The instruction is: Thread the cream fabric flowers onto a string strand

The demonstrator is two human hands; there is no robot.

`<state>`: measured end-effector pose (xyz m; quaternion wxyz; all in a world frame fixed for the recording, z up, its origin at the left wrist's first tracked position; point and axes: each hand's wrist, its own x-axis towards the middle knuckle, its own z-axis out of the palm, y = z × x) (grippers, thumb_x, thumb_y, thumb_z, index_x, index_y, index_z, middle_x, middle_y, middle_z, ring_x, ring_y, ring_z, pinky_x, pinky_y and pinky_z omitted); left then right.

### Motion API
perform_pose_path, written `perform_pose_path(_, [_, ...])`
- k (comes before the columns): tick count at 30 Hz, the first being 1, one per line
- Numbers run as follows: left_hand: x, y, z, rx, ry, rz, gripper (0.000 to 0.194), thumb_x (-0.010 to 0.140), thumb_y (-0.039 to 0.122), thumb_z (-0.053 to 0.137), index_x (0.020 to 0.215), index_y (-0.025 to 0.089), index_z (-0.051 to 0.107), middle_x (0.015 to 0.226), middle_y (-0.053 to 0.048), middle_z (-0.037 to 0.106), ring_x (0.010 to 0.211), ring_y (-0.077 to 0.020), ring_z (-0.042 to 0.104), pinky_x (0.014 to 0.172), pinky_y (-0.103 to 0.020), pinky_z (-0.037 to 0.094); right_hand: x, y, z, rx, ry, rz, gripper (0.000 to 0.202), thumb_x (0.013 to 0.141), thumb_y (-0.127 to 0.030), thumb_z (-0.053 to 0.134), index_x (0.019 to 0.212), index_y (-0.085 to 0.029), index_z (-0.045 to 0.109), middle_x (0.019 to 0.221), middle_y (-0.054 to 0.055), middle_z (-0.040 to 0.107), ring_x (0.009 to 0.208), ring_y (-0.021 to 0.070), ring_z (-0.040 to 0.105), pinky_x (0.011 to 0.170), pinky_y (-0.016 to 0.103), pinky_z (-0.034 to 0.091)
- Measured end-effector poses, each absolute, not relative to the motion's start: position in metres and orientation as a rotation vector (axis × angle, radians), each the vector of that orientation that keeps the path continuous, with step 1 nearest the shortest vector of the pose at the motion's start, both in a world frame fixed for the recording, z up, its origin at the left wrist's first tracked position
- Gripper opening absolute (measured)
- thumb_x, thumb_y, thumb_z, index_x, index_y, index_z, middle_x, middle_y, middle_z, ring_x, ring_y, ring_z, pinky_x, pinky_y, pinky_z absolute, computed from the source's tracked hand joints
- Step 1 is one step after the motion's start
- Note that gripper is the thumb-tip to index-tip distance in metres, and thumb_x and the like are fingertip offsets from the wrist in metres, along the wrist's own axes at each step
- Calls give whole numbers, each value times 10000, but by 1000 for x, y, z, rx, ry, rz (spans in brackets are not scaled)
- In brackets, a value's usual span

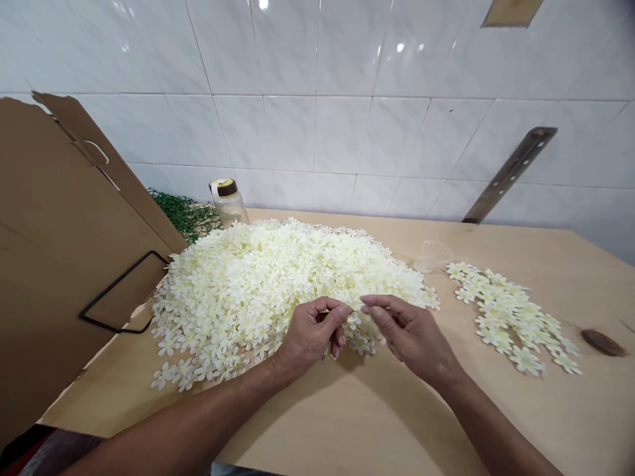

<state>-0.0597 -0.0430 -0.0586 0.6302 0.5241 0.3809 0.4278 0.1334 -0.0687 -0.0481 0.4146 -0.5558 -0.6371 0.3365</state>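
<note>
Fingertip pinch on both sides: L hand [315, 330] has thumb & forefinger drawn together, other fingers curled under; R hand [409, 330] faces it w/ thumb & forefinger nearly closed too, tips just apart from the L ones. Can't tell if either has hold of sth; whatever might be btwn the tips is too small to make out. Flower pile [278, 271], cream-white w/ yellowish tints, sits right behind & under the hands, a big loose heap, some blossoms poking out btwn & below the fingers.

Handling, my guess: each flower v light, prob thin fabric, so soft & floppy; petals bend or crease easily, might fray if tugged hard. Not esp slippery, but layers prob cling & come up in clumps. Best hold = centre of the blossom, light thumb-&-forefinger pinch, not by a petal tip; edge of heap prob easier than the middle.

Further out, to the R: clear plastic cup [436, 252] near the heap, then a smaller flower group [516, 311] spread flat on the table [307, 423], brown oval item [602, 342] just beyond, can't tell what. Behind L end of pile: bottle [231, 201] w/ dark-&-yellow cap, green netting [191, 218] next to it. Far L, tall cardboard [64, 251] w/ a black frame [117, 283] by its lower edge. Metal strip [510, 175] leans agst the tiled wall [292, 132], back R
</note>
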Motion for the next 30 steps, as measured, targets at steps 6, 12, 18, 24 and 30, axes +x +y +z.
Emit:
perform_pose_path(6, [-59, -49, -65, 1320, 882, 1066, 324, 878, 450, 623, 889, 128, 656, 507, 18, 557, 385, -79, 485, 395, -196, 437, 118, -70, -52, -1324, -1531, 1273, 412, 886, -543, 586, 1008, -180, 738, 501, -34, 522, 366, 66, 360, 375, 210, 294])
perform_pose_path(12, [-60, -51, -69, 1342, 894, 1072, 296, 878, 433, 631, 863, 137, 634, 511, 22, 557, 403, -84, 495, 396, -194, 440, 117, -70, -51, -1338, -1434, 1344, 398, 833, -561, 647, 856, -168, 708, 509, -43, 507, 352, 57, 365, 354, 199, 297])
perform_pose_path(18, [-59, -49, -67, 1302, 874, 1023, 328, 873, 457, 626, 867, 129, 632, 520, 14, 566, 396, -84, 496, 393, -194, 439, 119, -70, -52, -1326, -1512, 1289, 402, 856, -552, 623, 749, -164, 621, 563, -32, 525, 380, 48, 385, 367, 184, 307])
perform_pose_path(24, [-61, -44, -63, 1124, 791, 873, 333, 837, 454, 666, 869, 125, 630, 518, 9, 568, 399, -86, 484, 391, -197, 428, 119, -71, -51, -1385, -1485, 1293, 387, 846, -552, 629, 740, -187, 557, 501, -59, 490, 361, 67, 403, 348, 187, 324])
perform_pose_path(30, [-58, -44, -61, 1108, 834, 869, 344, 817, 464, 682, 816, 127, 614, 510, 7, 577, 370, -82, 474, 382, -198, 419, 120, -70, -50, -1408, -1454, 1296, 406, 797, -550, 686, 691, -189, 533, 498, -57, 505, 367, 67, 415, 346, 186, 334])
